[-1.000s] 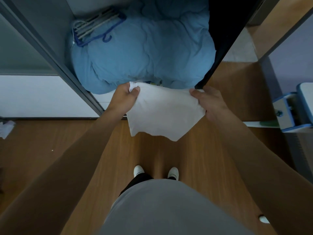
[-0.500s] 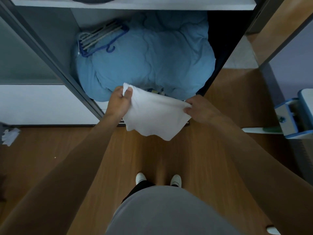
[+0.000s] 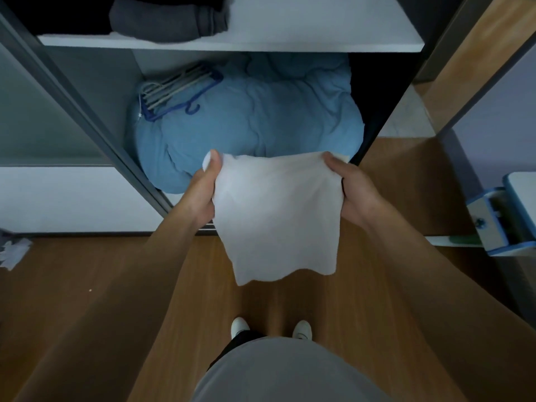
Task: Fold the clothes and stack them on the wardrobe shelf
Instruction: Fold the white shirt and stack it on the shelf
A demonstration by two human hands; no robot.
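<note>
Gripping soft white cloth (image 3: 277,216): left hand (image 3: 203,190), right hand (image 3: 355,195).

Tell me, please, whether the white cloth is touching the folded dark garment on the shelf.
Apart. The head view shows the white cloth hanging well below the shelf where the folded dark garment lies, a wide gap between them.

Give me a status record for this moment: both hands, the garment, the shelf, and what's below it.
left hand: grips the white garment at its upper left corner
right hand: grips its upper right corner
white garment: hangs spread between the hands, in front of the wardrobe
shelf: holds a folded dark grey garment on its left part
below shelf: blue duvet, hangers lying on it
</note>
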